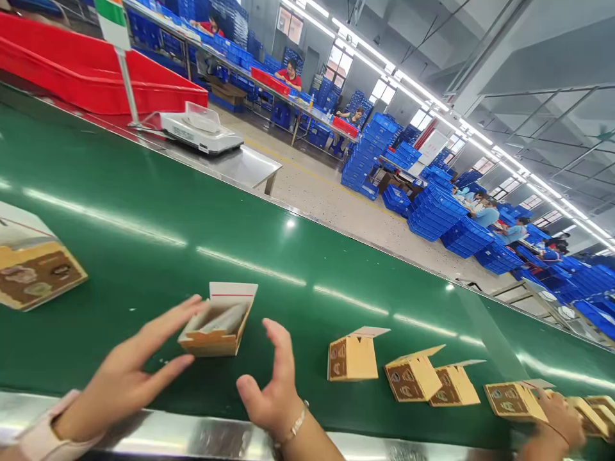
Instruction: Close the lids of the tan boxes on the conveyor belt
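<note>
Above the steel belt rail (206,440), both hands are open and empty, the left hand (122,378) and right hand (273,390) spread on either side of a half-folded cardboard carton (216,339), seemingly placed to bracket it without touching. The carton lies on the green conveyor belt (144,192); more cartons (353,355) sit right of it, near a co-worker's hand (560,419).

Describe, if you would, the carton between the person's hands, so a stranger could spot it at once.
On the green conveyor belt, find the small tan cartons along the near edge. The carton you want stands between the person's left hand and right hand. Unlike its neighbours, its open top shows a pale item inside.
</note>
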### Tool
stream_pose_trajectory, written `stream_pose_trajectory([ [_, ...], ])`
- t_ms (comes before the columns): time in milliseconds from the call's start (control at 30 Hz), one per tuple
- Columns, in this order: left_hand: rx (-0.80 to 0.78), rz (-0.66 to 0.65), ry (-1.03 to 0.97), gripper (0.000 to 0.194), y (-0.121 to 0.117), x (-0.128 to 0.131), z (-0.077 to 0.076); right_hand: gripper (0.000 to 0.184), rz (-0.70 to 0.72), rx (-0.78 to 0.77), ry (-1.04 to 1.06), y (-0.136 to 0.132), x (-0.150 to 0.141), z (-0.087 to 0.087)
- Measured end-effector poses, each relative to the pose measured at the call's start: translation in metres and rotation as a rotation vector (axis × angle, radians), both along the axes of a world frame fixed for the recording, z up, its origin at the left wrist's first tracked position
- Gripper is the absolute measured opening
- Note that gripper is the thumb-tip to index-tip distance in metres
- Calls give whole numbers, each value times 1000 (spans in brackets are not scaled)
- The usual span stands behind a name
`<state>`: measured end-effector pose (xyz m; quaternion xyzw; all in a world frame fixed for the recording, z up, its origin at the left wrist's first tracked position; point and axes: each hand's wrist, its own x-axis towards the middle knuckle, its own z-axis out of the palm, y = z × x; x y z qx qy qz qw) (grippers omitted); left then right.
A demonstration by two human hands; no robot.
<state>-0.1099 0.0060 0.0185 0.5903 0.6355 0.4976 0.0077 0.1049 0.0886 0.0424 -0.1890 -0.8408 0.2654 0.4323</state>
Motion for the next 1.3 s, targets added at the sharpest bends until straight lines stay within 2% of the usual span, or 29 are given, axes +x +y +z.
stream_pose_trajectory([
  [67,55,-87,122,60,7,8,9,70,108,-45,-53,10,-21,-15],
  [167,114,-155,223,61,11,22,13,75,66,-20,-87,30,-31,-26],
  [267,148,-157,301,58,13,30,11,70,73,14,-171,47,-25,-19],
  [367,76,-110,363,58,15,34,8,60,109,24,-341,58,-18,-2],
  [433,14,-62,372,54,18,38,4,48,135,27,-456,62,-15,6],
  [500,-18,-40,341,45,23,45,-1,35,209,-3,-484,61,-13,8],
  [567,-18,-53,279,38,31,52,-8,39,241,-86,-354,54,-13,3],
  [600,-10,-66,234,36,36,55,-11,41,195,-139,-239,49,-15,-2],
  [667,21,-86,86,32,49,60,-14,36,-34,-274,35,38,-20,-14],
  [733,59,-77,-175,29,64,62,-13,26,-319,-429,259,31,-28,-26],
  [800,47,-30,-519,21,79,62,-7,24,-512,-587,348,32,-35,-32],
  [833,2,0,-680,25,86,62,-2,28,-568,-670,357,36,-37,-33],
  [867,-70,9,-811,37,92,60,3,33,-602,-756,358,41,-38,-32],
  [933,-267,-81,-980,54,103,58,15,39,-608,-928,356,55,-39,-27],
  [1000,-442,-238,-1054,50,113,56,26,42,-554,-1066,337,68,-39,-19],
  [1067,-539,-312,-1085,42,121,58,35,41,-504,-1139,300,79,-39,-11],
  [1200,-568,-197,-1076,33,133,69,52,35,-502,-1177,246,91,-34,4],
  [1267,-485,-139,-1053,34,127,69,59,37,-554,-1147,259,92,-24,12],
  [1300,-394,-123,-1009,34,120,66,61,40,-617,-1087,299,90,-18,15],
])
